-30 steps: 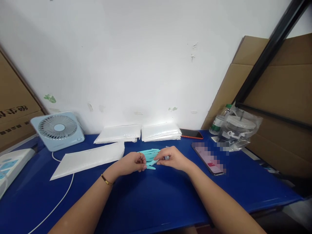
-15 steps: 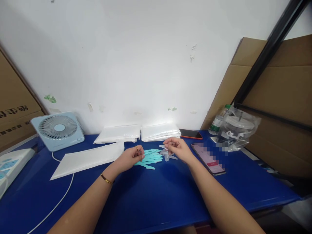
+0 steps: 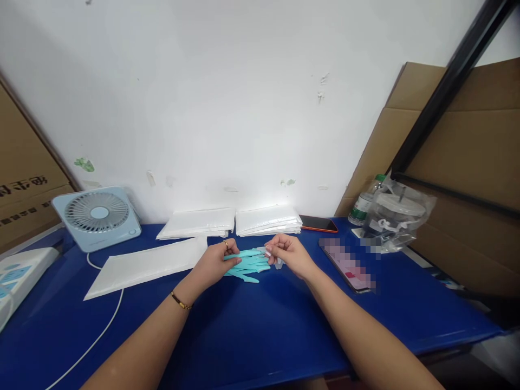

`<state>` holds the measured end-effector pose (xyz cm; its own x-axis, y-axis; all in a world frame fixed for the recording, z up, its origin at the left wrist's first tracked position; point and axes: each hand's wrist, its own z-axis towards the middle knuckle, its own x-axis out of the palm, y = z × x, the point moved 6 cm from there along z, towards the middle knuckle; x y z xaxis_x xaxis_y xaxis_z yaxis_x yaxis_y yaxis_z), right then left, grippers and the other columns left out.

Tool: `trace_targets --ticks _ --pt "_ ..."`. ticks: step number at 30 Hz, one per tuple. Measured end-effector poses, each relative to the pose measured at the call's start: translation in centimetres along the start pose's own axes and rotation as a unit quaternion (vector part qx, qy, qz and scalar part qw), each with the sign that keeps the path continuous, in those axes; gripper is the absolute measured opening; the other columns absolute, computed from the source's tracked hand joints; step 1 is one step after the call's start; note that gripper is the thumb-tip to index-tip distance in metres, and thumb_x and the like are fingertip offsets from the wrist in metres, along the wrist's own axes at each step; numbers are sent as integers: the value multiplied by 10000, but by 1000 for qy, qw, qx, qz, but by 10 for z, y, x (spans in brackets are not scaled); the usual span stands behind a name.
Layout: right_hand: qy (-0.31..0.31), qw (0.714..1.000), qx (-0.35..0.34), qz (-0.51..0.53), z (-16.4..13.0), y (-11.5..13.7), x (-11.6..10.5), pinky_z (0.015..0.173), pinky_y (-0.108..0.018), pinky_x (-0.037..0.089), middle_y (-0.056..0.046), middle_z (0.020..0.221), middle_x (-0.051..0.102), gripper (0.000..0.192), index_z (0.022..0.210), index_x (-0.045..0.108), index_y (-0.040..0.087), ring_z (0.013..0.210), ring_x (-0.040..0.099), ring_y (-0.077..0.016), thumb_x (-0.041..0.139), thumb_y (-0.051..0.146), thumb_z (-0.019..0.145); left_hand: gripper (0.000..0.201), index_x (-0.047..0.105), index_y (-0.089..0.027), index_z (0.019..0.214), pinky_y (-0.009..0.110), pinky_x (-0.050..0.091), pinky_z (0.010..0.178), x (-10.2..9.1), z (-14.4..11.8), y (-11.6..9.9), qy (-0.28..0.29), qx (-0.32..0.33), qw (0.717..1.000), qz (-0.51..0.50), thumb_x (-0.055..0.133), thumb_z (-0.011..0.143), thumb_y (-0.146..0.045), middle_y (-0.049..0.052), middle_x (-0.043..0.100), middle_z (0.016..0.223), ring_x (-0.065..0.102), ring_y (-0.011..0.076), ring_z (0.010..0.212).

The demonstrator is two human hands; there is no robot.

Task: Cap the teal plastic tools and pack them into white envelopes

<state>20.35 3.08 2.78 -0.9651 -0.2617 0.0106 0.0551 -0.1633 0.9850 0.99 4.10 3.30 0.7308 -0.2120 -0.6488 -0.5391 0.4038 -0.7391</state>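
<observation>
My left hand [image 3: 215,264], with a ring and a bracelet, pinches a slim teal plastic stick [image 3: 249,253] between thumb and fingertips. The stick points right, its far end close to my right hand [image 3: 291,255]. That hand is closed in a pinch on a small whitish translucent plastic piece [image 3: 268,251]; whether it touches the stick I cannot tell. Beneath the fingers lies a loose pile of similar teal sticks [image 3: 247,269], one tip jutting out at the front right. Grey translucent pieces [image 3: 278,264] lie partly hidden under my right hand.
Behind the pile stand two stacks of white packets, a left stack [image 3: 195,222] and a right stack [image 3: 266,220]. One white packet [image 3: 146,266] lies left. A fan [image 3: 97,214], a phone [image 3: 347,265], a dark phone [image 3: 319,223] and a bagged cup [image 3: 394,216] sit around the blue table [image 3: 252,336].
My right hand has moved left and slightly down toward my left hand, with the translucent piece in its fingers. A teal stick now shows clearly in my left hand's pinch.
</observation>
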Motion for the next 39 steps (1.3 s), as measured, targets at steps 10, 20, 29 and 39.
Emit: trace_targets --ticks 10,20,29,39 --pt "-21 1000 -3 -15 0 3 -1 441 -215 451 4 555 630 309 777 594 148 468 578 -110 694 432 706 152 536 -198 769 242 400 609 -2 0 -1 3 -17 1000 -2 558 755 -348 -23 568 728 512 135 685" --pt "46 998 14 -29 -3 -4 19 528 -235 477 -7 612 646 310 787 591 148 538 620 -124 686 434 713 150 505 -200 768 235 403 626 8 -3 -7 10 0 1000 -19 573 754 -333 -31 557 736 517 130 697" --pt "20 922 -49 -383 0 12 -32 532 -204 382 -15 684 637 117 787 686 166 572 538 -104 602 245 765 131 553 -213 795 255 365 615 36 -15 -23 102 13 991 81 573 764 -340 -14 599 743 538 159 702" --pt "65 830 -38 -553 -3 6 -39 606 -217 360 -26 802 637 165 764 685 197 694 559 -141 587 89 686 156 638 -230 894 297 400 743 25 -13 -17 117 51 978 164 550 781 -290 41 630 925 542 207 883"
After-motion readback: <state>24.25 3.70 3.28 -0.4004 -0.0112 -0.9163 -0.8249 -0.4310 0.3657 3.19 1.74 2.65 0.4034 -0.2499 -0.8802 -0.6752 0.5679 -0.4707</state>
